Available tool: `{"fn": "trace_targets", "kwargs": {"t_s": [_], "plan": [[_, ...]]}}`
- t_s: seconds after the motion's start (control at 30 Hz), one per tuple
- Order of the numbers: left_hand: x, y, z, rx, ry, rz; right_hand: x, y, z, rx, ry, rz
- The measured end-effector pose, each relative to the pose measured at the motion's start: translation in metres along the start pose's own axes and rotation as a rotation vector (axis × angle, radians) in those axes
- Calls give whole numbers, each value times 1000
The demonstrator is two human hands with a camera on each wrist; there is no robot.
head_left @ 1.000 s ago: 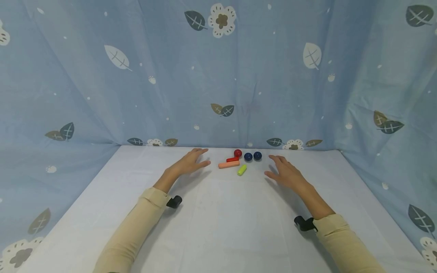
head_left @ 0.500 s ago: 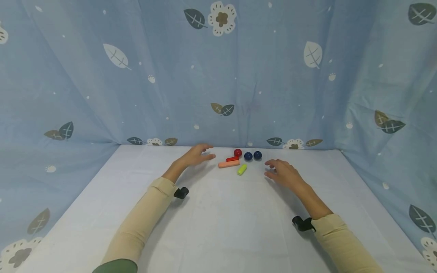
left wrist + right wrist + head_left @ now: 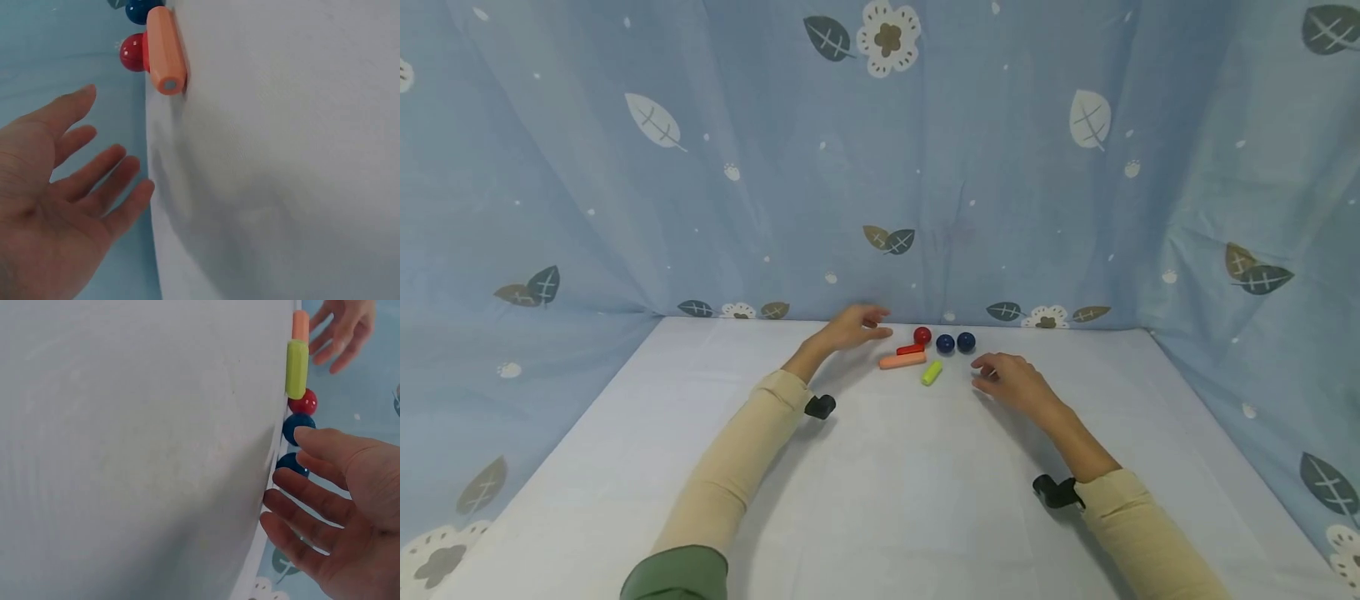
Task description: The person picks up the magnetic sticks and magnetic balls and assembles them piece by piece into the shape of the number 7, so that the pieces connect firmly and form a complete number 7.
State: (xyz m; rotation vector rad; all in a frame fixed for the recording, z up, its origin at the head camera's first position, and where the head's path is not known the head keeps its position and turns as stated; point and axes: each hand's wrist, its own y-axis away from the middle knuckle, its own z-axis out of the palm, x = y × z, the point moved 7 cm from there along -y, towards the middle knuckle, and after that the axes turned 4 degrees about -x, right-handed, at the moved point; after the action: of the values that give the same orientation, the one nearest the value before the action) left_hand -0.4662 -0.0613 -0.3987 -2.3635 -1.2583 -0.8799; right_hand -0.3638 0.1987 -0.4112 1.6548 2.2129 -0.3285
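My left hand [image 3: 853, 327] hovers left of a red ball [image 3: 922, 336], fingers relaxed and holding nothing. To the right of two dark blue balls [image 3: 945, 343] and a yellow-green stick [image 3: 932, 372] is my right hand [image 3: 1017, 383], its fingers loosely bent with nothing in them. Between the hands lie a short red stick [image 3: 911, 350] and a longer orange stick [image 3: 902, 361]. In the left wrist view the orange stick [image 3: 166, 53] shows a grey spot on its end, beyond the left fingertips. In the right wrist view the thumb overlaps a blue ball [image 3: 300, 429].
All the pieces lie near the back edge of a white-covered table [image 3: 880, 500]. Behind it hangs a blue curtain [image 3: 775, 167] printed with leaves and flowers. A black wrist camera [image 3: 821, 407] is on the left wrist, another black camera [image 3: 1055, 492] on the right.
My left hand has moved right and farther back, closer to the red ball. The right hand has shifted slightly left, its fingers bending more. The balls and sticks stay in place.
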Motion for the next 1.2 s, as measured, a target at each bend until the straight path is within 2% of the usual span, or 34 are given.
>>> {"fn": "trace_targets", "kwargs": {"t_s": [0.33,0.77,1.2], "plan": [[4,-20,12,-38,56,17,-2,-4,6,-21,19,9],[30,-40,31,-124,8,49,-6,-6,4,-33,-31,-10],[31,-51,42,-147,-21,41,-9,-6,0,-25,-52,-35]]}}
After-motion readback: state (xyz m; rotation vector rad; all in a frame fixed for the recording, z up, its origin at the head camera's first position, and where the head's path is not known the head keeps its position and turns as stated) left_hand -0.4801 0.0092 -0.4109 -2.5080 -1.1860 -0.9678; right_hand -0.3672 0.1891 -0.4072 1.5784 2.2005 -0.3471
